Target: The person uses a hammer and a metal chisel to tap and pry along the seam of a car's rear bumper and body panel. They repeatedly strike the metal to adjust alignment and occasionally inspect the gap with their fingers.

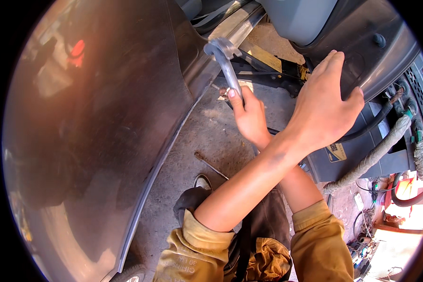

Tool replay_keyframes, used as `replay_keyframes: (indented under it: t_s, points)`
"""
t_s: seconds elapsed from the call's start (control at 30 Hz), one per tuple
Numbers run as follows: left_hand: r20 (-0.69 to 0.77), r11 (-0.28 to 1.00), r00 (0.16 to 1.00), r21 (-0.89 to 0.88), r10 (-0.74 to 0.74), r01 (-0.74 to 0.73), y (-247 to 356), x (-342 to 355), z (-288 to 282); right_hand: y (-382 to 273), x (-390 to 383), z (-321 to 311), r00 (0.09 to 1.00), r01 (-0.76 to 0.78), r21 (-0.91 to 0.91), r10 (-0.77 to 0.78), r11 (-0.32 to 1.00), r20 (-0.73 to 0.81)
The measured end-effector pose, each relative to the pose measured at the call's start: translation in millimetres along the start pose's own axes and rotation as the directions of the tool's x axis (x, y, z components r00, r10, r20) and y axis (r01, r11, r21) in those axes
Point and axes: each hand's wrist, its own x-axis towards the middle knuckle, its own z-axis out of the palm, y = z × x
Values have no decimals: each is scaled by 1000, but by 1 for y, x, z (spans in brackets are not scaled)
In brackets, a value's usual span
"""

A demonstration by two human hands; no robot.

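Observation:
My forearms cross, the left over the right. My right hand (pixel 251 113) is closed round the handle of a hammer (pixel 229 73). Its metal head points up and is slightly blurred, close to the sill (pixel 244 23) of a car. My left hand (pixel 325 101) reaches to the upper right, with fingers stretched out and thumb apart. It is over the edge of an open dark car door (pixel 385 58); whether the palm touches the door is hidden. To the left stands a large, glossy dark brown car body panel (pixel 113 108).
A long thin metal rod (pixel 211 165) lies on the concrete floor (pixel 178 152) near my shoe (pixel 202 182). On the right stands a dark machine (pixel 357 157) with thick wrapped cables (pixel 376 152). Black metal bars (pixel 268 70) lie beneath the sill. Tools and cords clutter the lower right.

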Motion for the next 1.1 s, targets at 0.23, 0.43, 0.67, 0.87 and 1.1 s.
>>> replay_keyframes:
  t_s: [0.23,0.43,0.67,0.87,1.1]
  points:
    - [3,1000,1000,-3,3,-3,4,-3,-9,14,11,0,991,-81,-160,96,984,88]
    - [13,1000,1000,-16,20,-20,4,-7,5,26,-25,13,989,-147,-50,146,988,-39]
    - [11,999,999,25,43,-43,5,-14,-2,3,-37,8,994,-104,-120,105,987,3]
    - [11,991,992,52,126,-127,15,-22,8,-9,-74,23,988,-118,92,125,989,-85]
    - [18,989,993,88,117,-118,19,-30,6,25,-59,28,994,-96,78,100,992,-52]
